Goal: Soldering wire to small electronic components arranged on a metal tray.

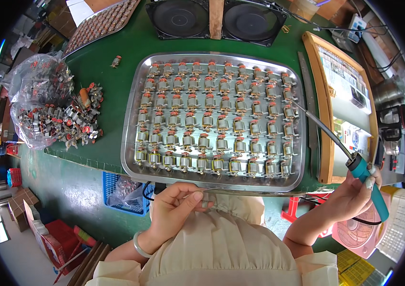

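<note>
A crumpled clear plastic bag (38, 86) lies at nine o'clock on the green surface (116, 45), its mouth open toward the middle and small metal-and-red parts spilling out of it. At two to three o'clock a long wooden-framed board (327, 119) holds pale printed sheets (345, 86) — white and grey, with small dark blocks — laid end to end. Below the surface, at seven o'clock, red cardboard boxes (52, 238) stand on the floor beside a brown cardboard carton (19, 205). At five o'clock a yellow box (355, 269) shows partly at the rim. No lit screen can be made out.
</note>
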`<control>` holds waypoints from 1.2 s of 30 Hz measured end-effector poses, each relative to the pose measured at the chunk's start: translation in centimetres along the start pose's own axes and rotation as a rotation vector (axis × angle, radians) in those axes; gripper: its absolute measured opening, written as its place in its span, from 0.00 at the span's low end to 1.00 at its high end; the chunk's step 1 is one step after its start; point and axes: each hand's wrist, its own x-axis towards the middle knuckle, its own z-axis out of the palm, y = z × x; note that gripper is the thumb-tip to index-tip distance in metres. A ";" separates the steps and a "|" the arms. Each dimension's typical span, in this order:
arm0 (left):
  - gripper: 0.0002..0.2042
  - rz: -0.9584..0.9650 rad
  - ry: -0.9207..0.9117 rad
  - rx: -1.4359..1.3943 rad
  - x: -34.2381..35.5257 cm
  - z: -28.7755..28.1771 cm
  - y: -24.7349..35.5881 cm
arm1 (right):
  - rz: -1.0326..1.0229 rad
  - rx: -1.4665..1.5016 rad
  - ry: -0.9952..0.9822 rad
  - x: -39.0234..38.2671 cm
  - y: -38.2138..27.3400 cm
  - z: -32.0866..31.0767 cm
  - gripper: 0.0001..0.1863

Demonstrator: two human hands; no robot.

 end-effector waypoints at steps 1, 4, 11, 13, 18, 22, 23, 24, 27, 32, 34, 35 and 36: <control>0.06 -0.003 0.000 0.000 0.0 0.0 0.3 | 0.012 0.023 -0.057 0.2 0.1 -0.7 0.12; 0.06 -0.078 -0.009 0.036 0.1 0.0 0.7 | 0.011 0.035 -0.076 0.3 0.3 -0.5 0.12; 0.04 0.209 -0.068 0.458 -0.5 0.5 2.9 | 0.020 0.016 -0.031 0.7 1.0 -0.5 0.12; 0.04 0.431 -0.115 0.743 0.5 1.6 4.9 | 0.021 0.004 -0.038 1.0 1.5 -1.0 0.12; 0.03 0.910 -0.143 1.006 5.2 5.6 9.1 | -0.020 0.003 -0.008 2.1 1.9 -0.5 0.12; 0.04 0.484 -0.192 0.823 10.7 7.7 11.2 | -0.018 -0.070 -0.007 3.6 2.1 -1.6 0.12; 0.05 0.389 -0.223 0.762 11.9 8.4 11.7 | -0.018 -0.083 -0.003 3.9 2.1 -1.8 0.12; 0.05 0.365 -0.228 0.723 12.9 9.1 12.1 | -0.026 -0.107 -0.017 4.3 2.2 -1.9 0.12; 0.06 0.308 -0.226 0.621 15.6 10.3 12.4 | -0.043 -0.177 -0.026 4.8 2.9 -2.2 0.11; 0.04 0.408 -0.171 0.824 18.2 10.6 11.8 | -0.070 -0.284 0.002 4.9 4.1 -1.7 0.11; 0.03 0.659 -0.187 1.072 18.2 10.4 11.4 | -0.058 -0.234 -0.051 4.9 4.2 -1.5 0.12; 0.03 0.929 -0.198 1.313 18.0 10.3 11.2 | -0.052 -0.241 -0.048 4.9 4.2 -1.5 0.12; 0.03 0.945 -0.210 1.345 17.6 10.7 11.2 | -0.010 -0.194 -0.062 4.9 4.1 -1.5 0.12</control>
